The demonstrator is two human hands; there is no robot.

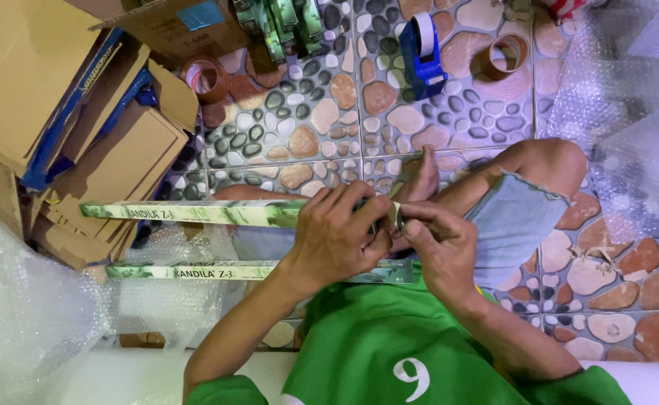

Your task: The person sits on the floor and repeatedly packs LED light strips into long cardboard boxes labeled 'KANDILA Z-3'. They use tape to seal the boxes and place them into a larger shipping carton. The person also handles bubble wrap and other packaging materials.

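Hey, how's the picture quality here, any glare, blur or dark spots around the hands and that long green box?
Head view: mostly sharp and evenly lit; the left hand and right hand show no motion blur on the long green box. The bubble wrap at upper right catches hazy glare, and the wrap at lower left looks washed out. Shadow darkens the gap under the cardboard stack. The picture appears rotated.

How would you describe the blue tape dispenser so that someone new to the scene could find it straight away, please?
Look at the pebble-patterned floor beyond the person's knees. Near the top edge, right of centre, stands the tape dispenser, between a bundle of green boxes and a brown tape roll. It is the only bright blue plastic thing there, with a pale roll on it.
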